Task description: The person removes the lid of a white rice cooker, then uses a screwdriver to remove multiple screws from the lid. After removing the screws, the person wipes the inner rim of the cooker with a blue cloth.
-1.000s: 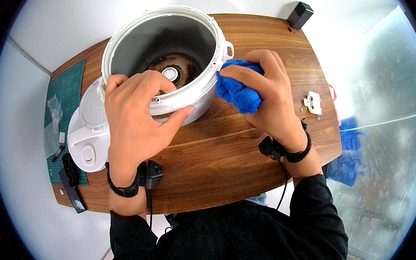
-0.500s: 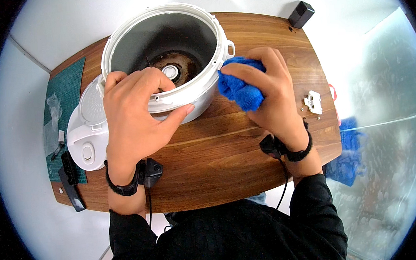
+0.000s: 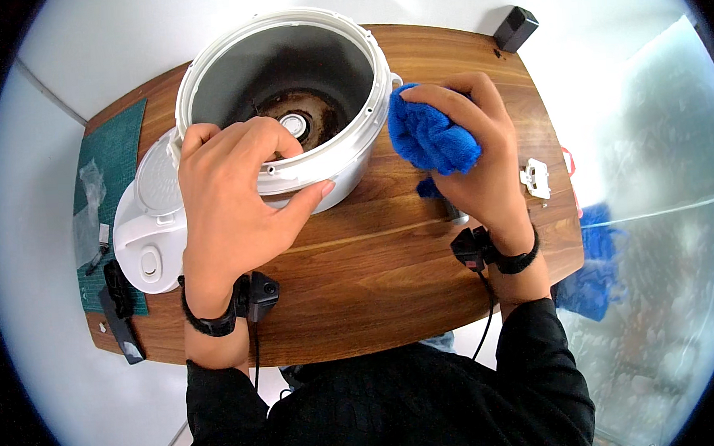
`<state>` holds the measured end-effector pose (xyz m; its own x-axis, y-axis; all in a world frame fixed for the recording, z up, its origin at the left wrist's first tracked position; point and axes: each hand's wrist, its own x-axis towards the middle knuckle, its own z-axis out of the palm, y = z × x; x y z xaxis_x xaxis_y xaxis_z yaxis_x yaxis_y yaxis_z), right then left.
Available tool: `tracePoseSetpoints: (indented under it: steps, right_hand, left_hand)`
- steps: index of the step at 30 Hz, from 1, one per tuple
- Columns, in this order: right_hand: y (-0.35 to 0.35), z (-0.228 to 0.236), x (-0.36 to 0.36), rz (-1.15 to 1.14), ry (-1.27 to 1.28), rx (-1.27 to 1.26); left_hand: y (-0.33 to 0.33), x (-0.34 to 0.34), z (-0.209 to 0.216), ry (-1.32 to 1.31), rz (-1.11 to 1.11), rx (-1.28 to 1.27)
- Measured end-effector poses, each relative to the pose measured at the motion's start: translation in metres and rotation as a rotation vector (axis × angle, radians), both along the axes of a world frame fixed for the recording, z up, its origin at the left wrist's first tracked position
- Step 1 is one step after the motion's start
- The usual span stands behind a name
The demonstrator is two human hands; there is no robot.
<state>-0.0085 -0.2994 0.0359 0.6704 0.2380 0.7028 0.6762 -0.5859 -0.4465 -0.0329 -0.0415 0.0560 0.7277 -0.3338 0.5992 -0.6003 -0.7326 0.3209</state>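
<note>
A white rice cooker body (image 3: 362, 156) stands lidless on the wooden table, its dark inner wall showing. Brown stains mark the bottom around a round white centre piece (image 3: 294, 126). My left hand (image 3: 231, 199) grips the near rim, fingers over the inside and thumb against the outer wall. To the right of the cooker, my right hand (image 3: 486, 147) holds a bunched blue cloth (image 3: 431, 130), apart from the rim. Beneath that hand, a small grey cylindrical thing (image 3: 456, 211) shows in part. The white lid (image 3: 153, 254) lies at the cooker's left, partly behind my left hand.
On the left a green cutting mat (image 3: 115, 147) carries a clear plastic bag (image 3: 91, 192); black pieces (image 3: 120, 316) lie by its near edge. A black box (image 3: 516, 29) stands at the far right corner. A small white bracket (image 3: 537, 179) sits near the right edge.
My right hand with the blue cloth has moved slightly right and away from the cooker's rim, and the cloth has turned in it. My left hand keeps its hold on the rim.
</note>
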Motion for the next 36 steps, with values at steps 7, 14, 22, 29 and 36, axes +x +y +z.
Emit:
tracePoseSetpoints:
  steps: [7,14,22,29,36]
  right_hand:
    - [0.013,0.003,-0.007,0.002,-0.019,-0.137]
    - [0.026,0.001,-0.024,0.065,-0.07,-0.174]
    - [0.01,-0.005,0.0,-0.108,-0.106,-0.185]
    - [0.027,0.001,-0.026,0.045,-0.073,-0.189]
    - [0.019,0.006,-0.02,0.035,-0.063,-0.221]
  left_hand:
    - [-0.002,0.0,-0.001,-0.017,0.003,-0.016]
    - [-0.004,0.0,0.0,-0.016,0.012,-0.017]
    - [-0.003,0.001,0.0,-0.005,-0.006,-0.034]
    - [-0.003,0.001,-0.002,-0.027,-0.004,-0.029]
    - [0.0,0.001,-0.003,-0.032,-0.006,-0.029]
